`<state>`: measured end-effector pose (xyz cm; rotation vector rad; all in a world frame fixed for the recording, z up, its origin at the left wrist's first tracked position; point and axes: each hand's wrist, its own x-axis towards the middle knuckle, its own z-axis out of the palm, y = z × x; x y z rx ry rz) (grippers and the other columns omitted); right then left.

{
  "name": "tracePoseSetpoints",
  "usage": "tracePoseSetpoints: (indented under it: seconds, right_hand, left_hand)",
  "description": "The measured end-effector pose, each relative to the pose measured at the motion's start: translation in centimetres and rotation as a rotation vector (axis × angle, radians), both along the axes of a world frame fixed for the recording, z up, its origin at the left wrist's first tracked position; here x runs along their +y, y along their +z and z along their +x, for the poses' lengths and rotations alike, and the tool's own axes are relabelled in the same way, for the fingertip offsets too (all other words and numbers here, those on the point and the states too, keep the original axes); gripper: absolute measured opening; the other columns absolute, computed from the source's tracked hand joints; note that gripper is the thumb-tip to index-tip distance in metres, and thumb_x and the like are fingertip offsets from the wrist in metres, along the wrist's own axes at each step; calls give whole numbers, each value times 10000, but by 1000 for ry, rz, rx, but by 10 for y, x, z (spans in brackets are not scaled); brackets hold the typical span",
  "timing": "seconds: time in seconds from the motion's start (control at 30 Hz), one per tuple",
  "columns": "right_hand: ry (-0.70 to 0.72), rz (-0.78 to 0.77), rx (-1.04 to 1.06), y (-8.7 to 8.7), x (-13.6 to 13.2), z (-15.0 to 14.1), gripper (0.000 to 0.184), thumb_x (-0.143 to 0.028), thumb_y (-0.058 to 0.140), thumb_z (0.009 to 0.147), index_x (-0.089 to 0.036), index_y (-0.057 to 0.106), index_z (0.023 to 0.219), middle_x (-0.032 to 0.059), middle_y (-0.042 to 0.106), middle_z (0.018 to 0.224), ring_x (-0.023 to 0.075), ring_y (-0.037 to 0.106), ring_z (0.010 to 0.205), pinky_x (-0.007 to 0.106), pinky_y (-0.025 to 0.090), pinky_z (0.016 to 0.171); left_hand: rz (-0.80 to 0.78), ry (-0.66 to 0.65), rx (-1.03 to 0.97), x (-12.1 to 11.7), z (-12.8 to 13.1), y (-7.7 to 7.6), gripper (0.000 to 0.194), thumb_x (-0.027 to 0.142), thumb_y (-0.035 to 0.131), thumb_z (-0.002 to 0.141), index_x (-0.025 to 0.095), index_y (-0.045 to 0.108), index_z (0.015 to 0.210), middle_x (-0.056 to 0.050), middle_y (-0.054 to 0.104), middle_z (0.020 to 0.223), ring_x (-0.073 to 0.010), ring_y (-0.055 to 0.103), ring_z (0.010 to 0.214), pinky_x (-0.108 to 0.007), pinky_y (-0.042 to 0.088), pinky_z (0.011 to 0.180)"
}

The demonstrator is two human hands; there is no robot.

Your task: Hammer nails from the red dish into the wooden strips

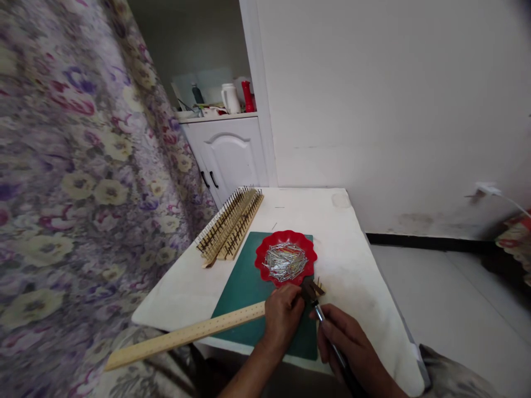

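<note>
My right hand (346,340) is wrapped round the handle of a claw hammer (317,307), whose dark head lies close by the fingertips of my left hand (284,309). That left hand is closed over a long wooden strip (199,330) with rows of small holes; what its fingertips pinch is hidden. The strip runs across a green mat (244,282) and past the table's left edge. Beyond the hammer head, a few nails (319,284) stand up from the strip's far end. Just behind my hands, a red scalloped bowl (260,260) holds many loose silvery nails (286,261).
Wooden strips studded with upright nails (234,221) lie at the back left of the white-covered table (307,210). A floral curtain (83,193) hangs on the left. Behind stands a white cabinet (234,149) with a white jug (230,99) on top.
</note>
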<state>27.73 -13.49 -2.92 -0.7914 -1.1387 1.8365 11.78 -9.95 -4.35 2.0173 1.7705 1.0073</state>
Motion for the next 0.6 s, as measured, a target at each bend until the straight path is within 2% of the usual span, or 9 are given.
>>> tracePoseSetpoints:
  seconds: [0.6]
  right_hand:
    - [2, 3, 5, 5, 0, -2, 240, -389, 515, 883, -171, 486, 980, -64, 587, 516, 19, 372, 267, 102, 245, 268]
  left_hand:
    - [23, 21, -6, 0, 2, 1, 169, 107, 527, 788, 185, 658, 714, -9, 668, 710, -146, 589, 688, -235, 378, 622]
